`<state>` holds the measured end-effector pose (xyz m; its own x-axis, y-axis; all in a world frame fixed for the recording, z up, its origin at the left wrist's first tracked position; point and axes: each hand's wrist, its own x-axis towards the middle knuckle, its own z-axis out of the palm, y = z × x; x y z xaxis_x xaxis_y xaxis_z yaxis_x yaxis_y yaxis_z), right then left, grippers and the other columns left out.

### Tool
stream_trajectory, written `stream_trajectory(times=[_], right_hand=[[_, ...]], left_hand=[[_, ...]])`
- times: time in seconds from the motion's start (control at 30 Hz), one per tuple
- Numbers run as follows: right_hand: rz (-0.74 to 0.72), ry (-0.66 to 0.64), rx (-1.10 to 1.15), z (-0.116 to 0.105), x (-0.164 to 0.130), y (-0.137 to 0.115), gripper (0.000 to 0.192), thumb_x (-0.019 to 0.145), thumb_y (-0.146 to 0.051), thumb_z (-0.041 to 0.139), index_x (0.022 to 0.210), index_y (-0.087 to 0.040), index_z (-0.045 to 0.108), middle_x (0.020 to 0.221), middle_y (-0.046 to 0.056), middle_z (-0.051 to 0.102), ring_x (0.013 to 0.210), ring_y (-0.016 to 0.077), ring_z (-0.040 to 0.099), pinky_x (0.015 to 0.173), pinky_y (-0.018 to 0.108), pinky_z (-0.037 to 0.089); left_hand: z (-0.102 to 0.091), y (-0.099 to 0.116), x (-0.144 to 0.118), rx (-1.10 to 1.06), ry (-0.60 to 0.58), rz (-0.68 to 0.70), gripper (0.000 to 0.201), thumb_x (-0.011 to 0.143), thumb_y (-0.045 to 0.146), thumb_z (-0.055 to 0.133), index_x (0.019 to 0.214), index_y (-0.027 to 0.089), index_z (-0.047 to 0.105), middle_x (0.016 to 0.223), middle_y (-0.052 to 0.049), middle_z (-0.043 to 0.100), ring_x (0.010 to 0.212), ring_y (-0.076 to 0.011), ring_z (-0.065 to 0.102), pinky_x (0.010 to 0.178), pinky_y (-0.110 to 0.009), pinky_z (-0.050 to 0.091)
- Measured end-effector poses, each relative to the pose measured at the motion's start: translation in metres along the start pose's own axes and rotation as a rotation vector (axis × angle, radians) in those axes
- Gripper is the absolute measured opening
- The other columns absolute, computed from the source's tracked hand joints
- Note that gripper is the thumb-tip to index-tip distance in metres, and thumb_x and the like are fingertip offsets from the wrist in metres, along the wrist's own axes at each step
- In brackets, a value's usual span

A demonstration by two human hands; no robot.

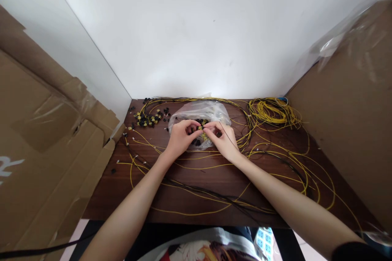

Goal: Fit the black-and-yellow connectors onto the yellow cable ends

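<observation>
My left hand [181, 136] is closed in a pinch on a small black-and-yellow connector [200, 128]. Close against its fingertips, my right hand [224, 140] pinches a thin black wire [226, 133], which trails back over the hand towards the wrist. Whether the wire's tip sits inside the connector is too small to tell. Beneath both hands lies a clear plastic bag [196, 110] with loose black and yellow parts [197, 142] in it, partly hidden by the fingers.
A cluster of black and yellow connectors [148, 119] lies at the back left of the brown table [190, 177]. Coiled yellow wire [271, 112] rests at the back right. Loose yellow and black wires cross the tabletop. Cardboard [45, 138] stands left, a cardboard box [349, 102] right.
</observation>
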<state>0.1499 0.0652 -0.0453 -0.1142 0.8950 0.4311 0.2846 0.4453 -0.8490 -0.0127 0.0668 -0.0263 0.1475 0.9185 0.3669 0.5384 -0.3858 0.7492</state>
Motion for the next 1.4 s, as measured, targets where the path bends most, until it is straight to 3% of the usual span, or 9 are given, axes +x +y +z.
stream_trajectory(times=[0.6, 1.1, 1.4], right_hand=[[0.032, 0.006, 0.01, 0.0002, 0.0001, 0.0018, 0.012, 0.078, -0.028, 0.059, 0.081, -0.019, 0.066, 0.068, 0.0, 0.064, 0.062, 0.0128, 0.058, 0.057, 0.024, 0.045], [0.045, 0.001, 0.031, 0.0009, 0.0003, 0.0028, 0.01, 0.077, -0.025, 0.06, 0.081, -0.018, 0.065, 0.067, 0.0, 0.062, 0.061, 0.0124, 0.058, 0.056, 0.025, 0.046], [0.051, -0.01, 0.035, 0.0016, 0.0, 0.0054, 0.01, 0.077, -0.024, 0.06, 0.082, -0.018, 0.066, 0.068, 0.0, 0.063, 0.062, 0.0125, 0.058, 0.057, 0.025, 0.046]], left_hand=[[-0.001, 0.0004, 0.0002, 0.031, -0.02, 0.025, 0.018, 0.079, 0.026, 0.06, 0.088, 0.015, 0.071, 0.07, -0.004, 0.067, 0.054, -0.0096, 0.048, 0.05, -0.021, 0.036], [-0.0014, 0.0007, -0.0002, 0.02, -0.04, 0.02, 0.017, 0.077, 0.028, 0.062, 0.084, 0.015, 0.07, 0.061, 0.0, 0.061, 0.051, -0.0087, 0.045, 0.048, -0.02, 0.034], [-0.0004, 0.0005, -0.0016, 0.086, -0.033, 0.101, 0.011, 0.078, 0.022, 0.061, 0.083, 0.015, 0.068, 0.066, -0.001, 0.062, 0.055, -0.0098, 0.047, 0.053, -0.022, 0.036]])
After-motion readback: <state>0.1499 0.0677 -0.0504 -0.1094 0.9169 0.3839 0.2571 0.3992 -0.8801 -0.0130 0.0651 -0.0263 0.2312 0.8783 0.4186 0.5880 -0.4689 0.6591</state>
